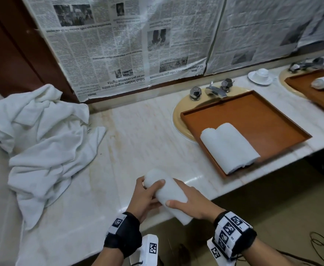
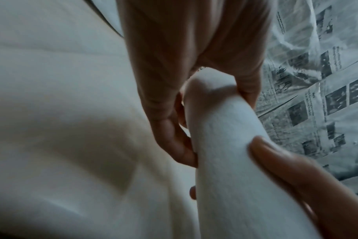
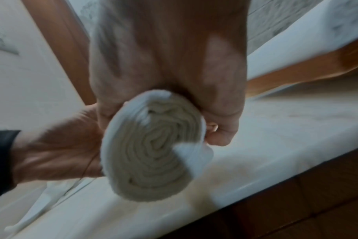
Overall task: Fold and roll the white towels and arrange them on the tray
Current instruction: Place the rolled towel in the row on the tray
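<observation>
Both hands, left [image 1: 145,196] and right [image 1: 191,202], were curled around the roll [image 1: 167,192]; keeping that squeeze even should stop it unwinding on the way to the tray [image 1: 253,116].

One rolled white towel [image 1: 168,196] held; two rolls [image 1: 229,146] on tray [image 1: 268,120].

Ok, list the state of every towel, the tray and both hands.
rolled towel: rolled, held above the counter
left hand: grips it
right hand: grips it
tray: holds two rolled towels, side by side
towel pile: crumpled, unfolded
</observation>
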